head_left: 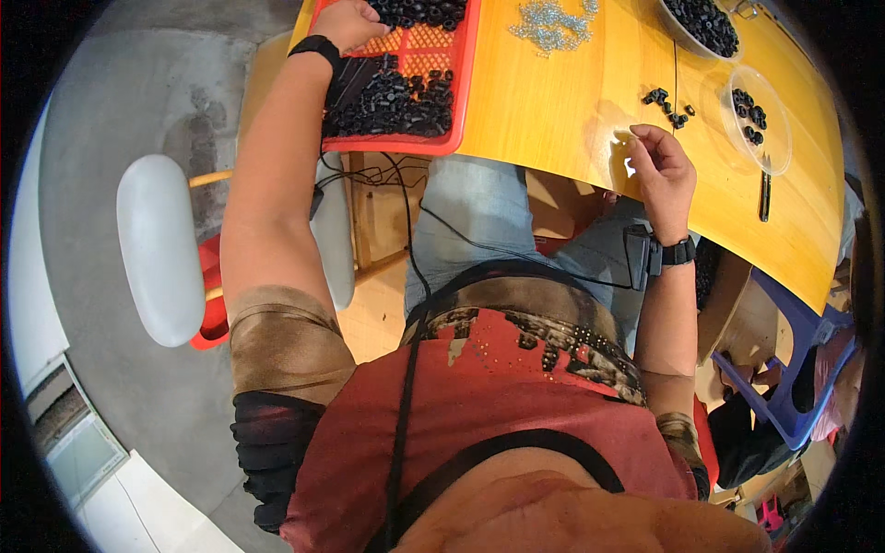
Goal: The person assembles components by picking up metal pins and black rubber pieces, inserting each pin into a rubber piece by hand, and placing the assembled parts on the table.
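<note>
My left hand [348, 26] is over the far left part of a red tray [464, 101], its fingers curled together; whatever they may grip is hidden. Small black parts [392, 103] lie in heaps in that tray, at its far end and its near end, with orange mesh bottom between them. My right hand [666, 170] hovers at the near edge of the yellow table [535, 120], thumb and forefinger drawn together in a pinch. Anything between those fingertips is too small to name. A few loose black parts [678, 120] lie just beyond it.
Clear, shiny small pieces [553, 26] are piled at the table's far middle. To the right stand a bowl of black parts [702, 26], a shallow clear dish [779, 138] with several more, and a black pen-like tool [765, 194]. A black cable [410, 230] crosses my lap.
</note>
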`<state>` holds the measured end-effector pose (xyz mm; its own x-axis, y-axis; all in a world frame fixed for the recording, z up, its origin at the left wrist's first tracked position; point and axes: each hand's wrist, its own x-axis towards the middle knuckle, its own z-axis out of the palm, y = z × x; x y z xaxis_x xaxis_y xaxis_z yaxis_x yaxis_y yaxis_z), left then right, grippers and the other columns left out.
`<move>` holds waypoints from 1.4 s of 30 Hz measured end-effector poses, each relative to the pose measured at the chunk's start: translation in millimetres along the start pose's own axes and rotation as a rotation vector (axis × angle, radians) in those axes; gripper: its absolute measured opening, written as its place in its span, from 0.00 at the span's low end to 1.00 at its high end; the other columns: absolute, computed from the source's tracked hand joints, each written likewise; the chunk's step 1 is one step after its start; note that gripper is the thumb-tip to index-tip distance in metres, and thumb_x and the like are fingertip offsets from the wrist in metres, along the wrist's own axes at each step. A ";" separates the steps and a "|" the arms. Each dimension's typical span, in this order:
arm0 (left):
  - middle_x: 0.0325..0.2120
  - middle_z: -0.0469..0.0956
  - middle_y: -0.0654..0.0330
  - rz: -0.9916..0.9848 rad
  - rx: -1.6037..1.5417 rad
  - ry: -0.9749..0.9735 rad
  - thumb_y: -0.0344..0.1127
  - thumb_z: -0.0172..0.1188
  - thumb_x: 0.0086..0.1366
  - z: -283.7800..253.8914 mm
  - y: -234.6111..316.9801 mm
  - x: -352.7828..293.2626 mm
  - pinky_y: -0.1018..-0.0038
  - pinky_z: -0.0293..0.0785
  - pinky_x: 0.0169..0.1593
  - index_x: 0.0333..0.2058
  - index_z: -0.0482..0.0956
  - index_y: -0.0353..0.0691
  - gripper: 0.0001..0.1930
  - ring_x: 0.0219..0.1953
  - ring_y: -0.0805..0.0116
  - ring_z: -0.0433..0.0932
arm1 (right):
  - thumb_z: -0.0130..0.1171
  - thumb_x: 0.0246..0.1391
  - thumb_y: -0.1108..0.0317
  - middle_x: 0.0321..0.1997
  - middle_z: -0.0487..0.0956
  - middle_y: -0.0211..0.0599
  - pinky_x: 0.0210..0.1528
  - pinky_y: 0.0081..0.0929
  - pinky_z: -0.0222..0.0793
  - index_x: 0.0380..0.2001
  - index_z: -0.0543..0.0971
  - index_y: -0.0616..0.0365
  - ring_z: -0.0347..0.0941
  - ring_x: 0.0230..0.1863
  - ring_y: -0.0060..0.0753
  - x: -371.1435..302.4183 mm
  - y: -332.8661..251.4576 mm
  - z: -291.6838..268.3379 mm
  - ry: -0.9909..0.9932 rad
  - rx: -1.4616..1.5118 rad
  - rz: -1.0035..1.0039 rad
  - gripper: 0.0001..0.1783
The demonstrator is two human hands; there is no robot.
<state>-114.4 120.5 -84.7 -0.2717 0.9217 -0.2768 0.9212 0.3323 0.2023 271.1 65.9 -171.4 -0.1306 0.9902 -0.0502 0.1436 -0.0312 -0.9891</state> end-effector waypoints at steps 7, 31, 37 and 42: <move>0.15 0.69 0.59 -0.022 -0.014 0.097 0.33 0.68 0.41 21.4 -27.7 26.4 0.68 0.67 0.29 0.16 0.67 0.38 0.15 0.21 0.63 0.70 | 0.57 0.48 0.73 0.26 0.75 0.24 0.28 0.10 0.63 0.32 0.77 0.62 0.67 0.25 0.11 -1.3 -0.8 10.3 -0.016 -0.149 -0.097 0.07; 0.36 0.75 0.54 0.200 -1.788 -0.622 0.25 0.52 0.59 102.1 93.8 -163.4 0.79 0.73 0.40 0.41 0.71 0.30 0.11 0.35 0.71 0.75 | 0.58 0.48 0.68 0.29 0.78 0.28 0.28 0.12 0.64 0.35 0.78 0.60 0.69 0.26 0.14 -9.3 6.7 -16.7 -0.064 0.446 0.124 0.10; 0.34 0.75 0.55 0.279 -1.884 -0.599 0.22 0.53 0.57 128.3 144.9 -149.5 0.75 0.73 0.44 0.39 0.72 0.31 0.10 0.37 0.67 0.75 | 0.57 0.48 0.70 0.28 0.77 0.28 0.30 0.12 0.64 0.36 0.77 0.60 0.69 0.27 0.15 -23.5 0.4 -17.7 -0.160 0.564 0.152 0.10; 0.36 0.75 0.55 0.339 -1.831 -0.548 0.22 0.54 0.56 132.5 152.7 -140.8 0.74 0.73 0.44 0.40 0.72 0.32 0.11 0.37 0.67 0.75 | 0.57 0.48 0.70 0.30 0.77 0.30 0.32 0.12 0.65 0.37 0.76 0.61 0.70 0.28 0.16 -29.6 -5.5 -16.3 -0.184 0.643 0.164 0.11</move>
<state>101.4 15.0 -139.2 0.2637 0.9503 -0.1654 -0.5509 0.2892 0.7829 290.1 38.9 -162.3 -0.3297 0.9282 -0.1723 -0.4278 -0.3096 -0.8492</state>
